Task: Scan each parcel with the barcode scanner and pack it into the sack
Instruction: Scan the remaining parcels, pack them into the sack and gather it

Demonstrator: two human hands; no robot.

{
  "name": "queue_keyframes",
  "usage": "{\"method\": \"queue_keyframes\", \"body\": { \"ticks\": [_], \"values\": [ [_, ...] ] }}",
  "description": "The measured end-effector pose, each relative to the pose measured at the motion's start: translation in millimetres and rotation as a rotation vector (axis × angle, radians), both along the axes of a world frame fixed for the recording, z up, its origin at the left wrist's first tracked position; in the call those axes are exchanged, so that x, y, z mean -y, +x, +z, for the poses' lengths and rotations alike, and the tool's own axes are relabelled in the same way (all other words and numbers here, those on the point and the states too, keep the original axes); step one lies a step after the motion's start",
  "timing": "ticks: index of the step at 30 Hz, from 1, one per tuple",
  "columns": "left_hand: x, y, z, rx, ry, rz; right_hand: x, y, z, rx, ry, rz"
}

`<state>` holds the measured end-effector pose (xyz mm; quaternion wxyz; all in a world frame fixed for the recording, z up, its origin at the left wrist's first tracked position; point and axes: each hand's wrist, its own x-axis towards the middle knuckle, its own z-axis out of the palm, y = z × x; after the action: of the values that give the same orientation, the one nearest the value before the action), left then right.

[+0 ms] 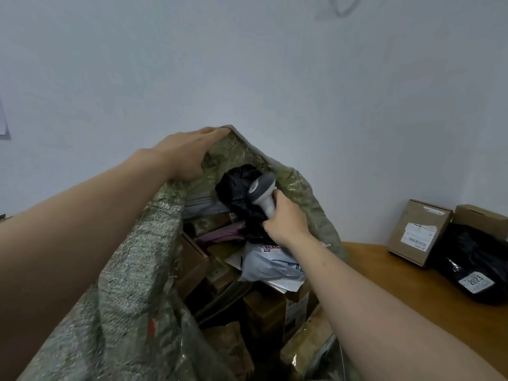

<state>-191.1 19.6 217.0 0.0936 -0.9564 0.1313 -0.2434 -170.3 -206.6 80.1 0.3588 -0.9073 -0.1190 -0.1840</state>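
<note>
The left hand (187, 152) gripped the top edge of the green sack (132, 270) and pulled it up and open, most likely so the mouth stayed wide for packing. Its fingers (217, 131) were curled tight over the rim.

The right hand (286, 224) reached into the sack's mouth. Its fingers were clenched around the handle of the barcode scanner (262, 192), and they seemed to pinch a black parcel (239, 188) too, so one hand could carry both. That parcel sat high in the sack, near the far wall, on top of the pile. It looked as if it was just being put in.

The sack was already quite full. Brown boxes and a white parcel (272, 266) lay inside, under the right wrist.

On the wooden desk (384, 276) to the right, a brown box (417, 232) leaned up next to a black bag (475, 268) with a label. These probably waited for their turn.

The scanner's front window faced away, so I could not tell if it was lit. The bottom of the sack was hidden. The parcel labels were too blurry to read, and a second box at the right edge was cut off.
</note>
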Motion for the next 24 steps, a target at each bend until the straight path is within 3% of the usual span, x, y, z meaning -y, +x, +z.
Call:
{"method": "queue_keyframes", "body": {
  "ticks": [4, 8, 17, 21, 24],
  "values": [
    [4, -1, -5, -0.037, 0.000, 0.016, 6, 12, 3, -0.125, 0.048, 0.124],
    [21, -8, -16, -0.105, -0.057, -0.017, 28, 2, 3, -0.114, 0.147, 0.186],
    [78, -21, -56, -0.349, -0.154, -0.023, 84, -45, -7, -0.060, 0.596, 0.174],
    [117, -34, -66, -0.237, -0.001, 0.173, 118, -72, -13, -0.052, 0.699, 0.154],
    [157, -48, -68, -0.059, 0.093, 0.148, 151, -88, -24, -0.051, 0.795, 0.143]
  ]
}}
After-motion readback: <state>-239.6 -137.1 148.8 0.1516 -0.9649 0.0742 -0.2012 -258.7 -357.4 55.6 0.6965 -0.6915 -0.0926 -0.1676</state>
